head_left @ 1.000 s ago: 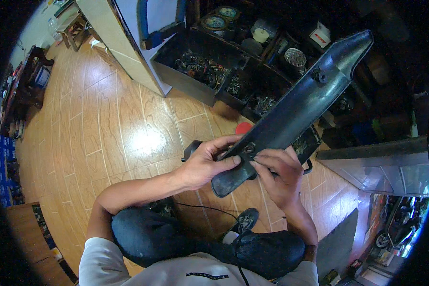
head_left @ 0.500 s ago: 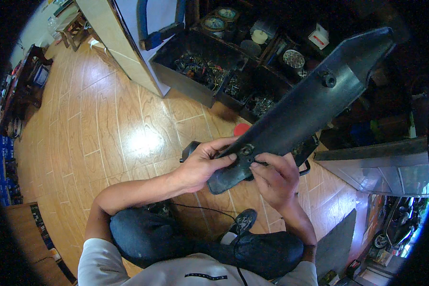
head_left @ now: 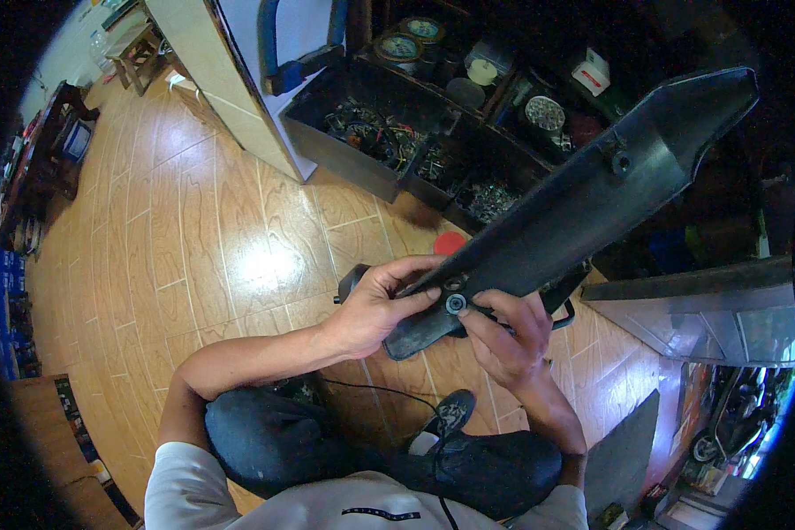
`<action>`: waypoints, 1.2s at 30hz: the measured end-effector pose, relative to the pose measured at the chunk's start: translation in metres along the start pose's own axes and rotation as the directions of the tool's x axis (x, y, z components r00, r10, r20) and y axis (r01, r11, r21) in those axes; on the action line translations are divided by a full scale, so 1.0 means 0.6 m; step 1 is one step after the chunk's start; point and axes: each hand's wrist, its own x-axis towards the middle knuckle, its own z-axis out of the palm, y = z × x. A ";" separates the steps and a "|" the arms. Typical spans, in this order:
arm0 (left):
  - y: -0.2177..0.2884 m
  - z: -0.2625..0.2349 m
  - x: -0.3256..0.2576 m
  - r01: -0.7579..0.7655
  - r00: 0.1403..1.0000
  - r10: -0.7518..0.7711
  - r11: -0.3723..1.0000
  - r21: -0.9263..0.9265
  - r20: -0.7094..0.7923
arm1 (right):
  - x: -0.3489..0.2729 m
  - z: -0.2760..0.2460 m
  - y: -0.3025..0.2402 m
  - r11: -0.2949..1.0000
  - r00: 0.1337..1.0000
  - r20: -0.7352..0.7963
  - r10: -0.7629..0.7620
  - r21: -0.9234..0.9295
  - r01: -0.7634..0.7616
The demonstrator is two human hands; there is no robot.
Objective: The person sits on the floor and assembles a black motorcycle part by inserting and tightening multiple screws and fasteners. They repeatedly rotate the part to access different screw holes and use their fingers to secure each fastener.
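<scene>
A long, curved black plastic cover (head_left: 556, 212) slants across my lap area, its tapered end up at the far right. My left hand (head_left: 371, 309) grips its lower left edge, thumb on the inner face and fingers behind. My right hand (head_left: 508, 331) is closed at the cover's near end, thumb and index fingertips at the rim of a small round metal washer (head_left: 455, 304). That washer lies against the inner face, just below a round hole (head_left: 456, 283). Higher up, a round post (head_left: 621, 162) stands out from the cover. Another black part is partly hidden behind the cover.
Black trays (head_left: 349, 132) of wires and small hardware stand ahead, beside tins and a white box (head_left: 592, 72). A red round object (head_left: 450, 243) lies on the wood-patterned floor (head_left: 185, 265). A grey cabinet (head_left: 698, 309) stands at right. A dark cord (head_left: 380, 385) runs near my shoe.
The cover's far end has shifted slightly right and down. The washer now shows at my right fingertips, where a small dark piece was seen before. My left hand keeps its grip.
</scene>
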 end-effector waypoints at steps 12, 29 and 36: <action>-0.002 -0.001 0.000 -0.019 1.000 0.019 1.000 0.012 0.010 | -0.004 0.012 0.002 0.999 0.998 -0.044 0.034 0.021 -0.033; 0.003 0.000 0.001 0.046 0.999 -0.045 0.998 0.046 -0.023 | 0.013 0.022 -0.007 0.958 0.970 0.035 0.240 0.152 -0.243; -0.007 -0.001 0.002 -0.048 0.998 0.052 0.983 0.179 -0.022 | 0.014 0.025 -0.012 0.942 0.957 0.042 0.288 0.170 -0.291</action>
